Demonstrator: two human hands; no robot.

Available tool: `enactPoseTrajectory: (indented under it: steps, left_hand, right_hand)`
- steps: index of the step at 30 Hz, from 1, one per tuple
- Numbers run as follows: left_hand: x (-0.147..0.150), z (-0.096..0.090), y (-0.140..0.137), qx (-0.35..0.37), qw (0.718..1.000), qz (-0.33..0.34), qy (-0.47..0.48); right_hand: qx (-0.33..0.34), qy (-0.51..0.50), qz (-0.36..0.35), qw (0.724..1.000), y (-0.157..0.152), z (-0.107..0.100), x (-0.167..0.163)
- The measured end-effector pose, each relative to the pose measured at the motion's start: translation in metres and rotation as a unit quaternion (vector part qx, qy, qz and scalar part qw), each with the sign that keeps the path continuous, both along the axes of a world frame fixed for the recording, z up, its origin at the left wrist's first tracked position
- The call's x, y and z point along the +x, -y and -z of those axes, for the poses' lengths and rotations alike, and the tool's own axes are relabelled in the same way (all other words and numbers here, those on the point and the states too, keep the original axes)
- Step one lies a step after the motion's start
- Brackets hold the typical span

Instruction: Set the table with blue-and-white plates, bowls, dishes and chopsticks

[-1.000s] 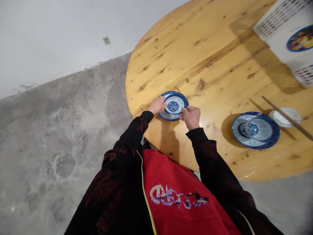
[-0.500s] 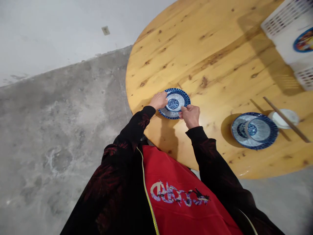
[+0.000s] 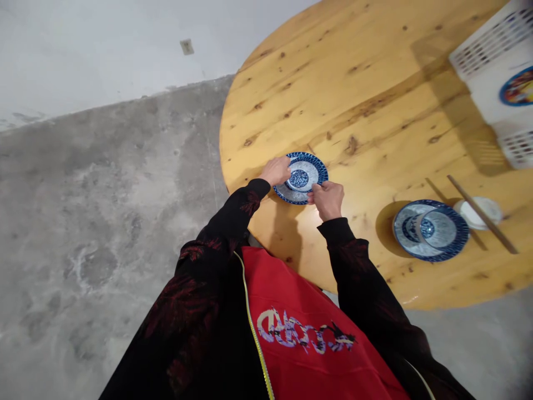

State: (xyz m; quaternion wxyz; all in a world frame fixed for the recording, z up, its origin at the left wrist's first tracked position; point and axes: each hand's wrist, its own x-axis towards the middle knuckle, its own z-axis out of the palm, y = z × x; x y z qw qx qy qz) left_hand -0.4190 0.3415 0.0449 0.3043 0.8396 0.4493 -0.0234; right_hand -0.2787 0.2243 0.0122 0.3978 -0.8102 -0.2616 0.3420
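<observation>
A blue-and-white bowl (image 3: pixel 298 178) sits in a matching plate (image 3: pixel 290 195) near the table's left edge. My left hand (image 3: pixel 276 170) pinches the bowl's rim on its left side, fingers partly hidden. On the lower right of the rim, my right hand (image 3: pixel 328 199) is closed with thumb and fingers pressed together. Both hands are low over the plate; whether the bowl rests fully on it I cannot tell.
To the right stands a second blue-patterned plate (image 3: pixel 408 244) with a bowl (image 3: pixel 441 229) in it. Beside it, chopsticks (image 3: pixel 483 215) lie across a small white dish (image 3: pixel 491 210). A white plastic basket (image 3: pixel 491 89) is at the far right of the round wooden table (image 3: pixel 316 89).
The view has shifted slightly. Both hands stay at the bowl's rim, and the bowl and plate keep nearly the same place on the table.
</observation>
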Motion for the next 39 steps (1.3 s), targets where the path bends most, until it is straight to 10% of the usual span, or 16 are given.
enactPoseTrajectory:
  steps: [14,21,30,39]
  left_hand:
    - [-0.013,-0.012,0.000,0.018,0.999,-0.033,-0.016]
    - [-0.069,-0.040,0.017,0.073,0.986,-0.140,0.049]
    - [-0.061,-0.036,0.096,0.005,0.973,-0.114,0.200]
    - [0.010,-0.047,0.226,-0.072,0.966,0.031,0.246]
  right_hand:
    - [0.013,0.020,-0.026,0.999,0.009,-0.012,0.004]
    - [0.061,0.022,0.016,0.998,0.083,-0.047,0.006]
    - [-0.033,-0.155,0.062,0.985,0.187,-0.036,-0.073]
    - [0.082,-0.135,0.073,0.985,0.235,-0.035,-0.027]
